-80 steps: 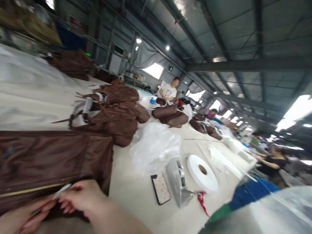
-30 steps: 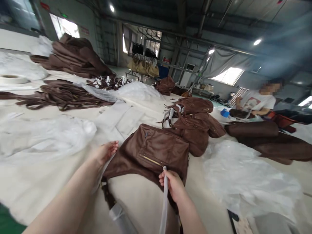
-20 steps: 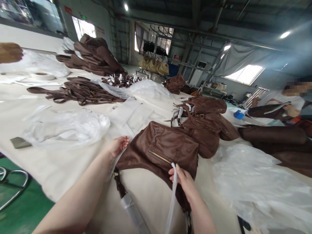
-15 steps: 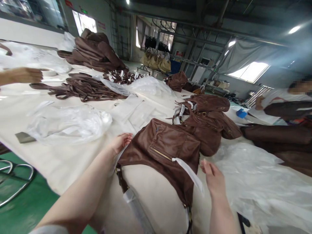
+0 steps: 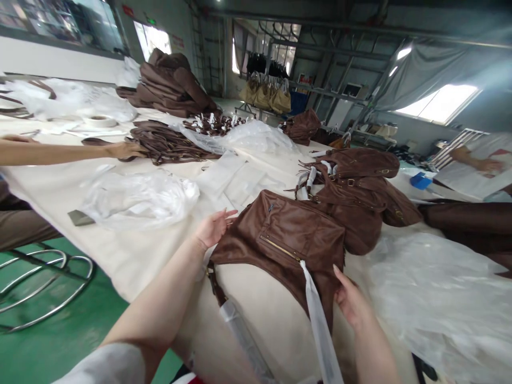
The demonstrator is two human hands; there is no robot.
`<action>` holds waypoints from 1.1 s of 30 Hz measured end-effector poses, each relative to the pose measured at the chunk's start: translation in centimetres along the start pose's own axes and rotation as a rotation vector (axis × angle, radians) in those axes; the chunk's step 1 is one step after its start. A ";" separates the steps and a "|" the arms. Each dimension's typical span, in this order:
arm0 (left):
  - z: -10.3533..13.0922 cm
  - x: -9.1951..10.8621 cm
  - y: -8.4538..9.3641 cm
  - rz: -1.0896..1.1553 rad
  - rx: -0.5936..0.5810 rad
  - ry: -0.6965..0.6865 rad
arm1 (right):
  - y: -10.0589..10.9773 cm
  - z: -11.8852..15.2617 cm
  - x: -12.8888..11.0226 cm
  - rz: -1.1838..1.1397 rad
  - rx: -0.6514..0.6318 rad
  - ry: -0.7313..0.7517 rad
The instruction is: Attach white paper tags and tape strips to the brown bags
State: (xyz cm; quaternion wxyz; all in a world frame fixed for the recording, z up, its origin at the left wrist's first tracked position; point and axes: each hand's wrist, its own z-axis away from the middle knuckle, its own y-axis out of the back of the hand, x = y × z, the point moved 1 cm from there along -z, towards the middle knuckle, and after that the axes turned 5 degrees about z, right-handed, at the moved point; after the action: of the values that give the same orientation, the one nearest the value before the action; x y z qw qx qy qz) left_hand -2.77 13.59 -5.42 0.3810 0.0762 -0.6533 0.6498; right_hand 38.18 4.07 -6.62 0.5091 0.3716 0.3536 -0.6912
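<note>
A brown leather handbag [image 5: 288, 229] lies on the pale table in front of me, its brass zipper facing up. A white paper strip [image 5: 318, 320] hangs from the zipper pull. The bag's strap [image 5: 244, 330], wrapped in clear plastic, runs down toward me. My left hand [image 5: 216, 228] is at the bag's left edge, fingers apart; whether they touch the leather is unclear. On the opposite side my right hand [image 5: 351, 298] rests against the bag's right edge, thumb raised and apart from the fingers. Neither hand grips the bag.
More brown bags [image 5: 356, 197] are piled behind mine. Crumpled clear plastic [image 5: 140, 197] lies left, and a larger plastic sheet [image 5: 432, 298] right. A co-worker's hand [image 5: 130, 150] reaches onto brown straps [image 5: 172, 141]. Another person [image 5: 484, 165] stands far right. A metal-framed stool [image 5: 48, 288] is lower left.
My right hand has come in against the bag's edge, and my left fingers have spread. The white strip now hangs toward me. The co-worker's hand has reached the straps; the view has shifted left.
</note>
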 end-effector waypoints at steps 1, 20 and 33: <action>0.2 0.1 0.0 0.007 -0.027 0.010 | 0.2 0.0 0.1 -0.028 -0.035 -0.046; 0.8 0.2 -2.0 0.159 -0.254 0.067 | -4.1 7.5 -16.6 -0.208 -0.031 0.112; -0.3 -1.5 -2.1 0.076 -0.014 0.134 | -7.2 15.4 -17.5 0.013 -0.347 0.257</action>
State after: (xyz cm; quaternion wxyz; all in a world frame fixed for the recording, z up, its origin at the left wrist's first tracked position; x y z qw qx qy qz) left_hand -0.30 13.00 -4.68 0.3994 0.0049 -0.6332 0.6629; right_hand 32.48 0.08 16.79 0.5205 0.3658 0.5271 -0.5635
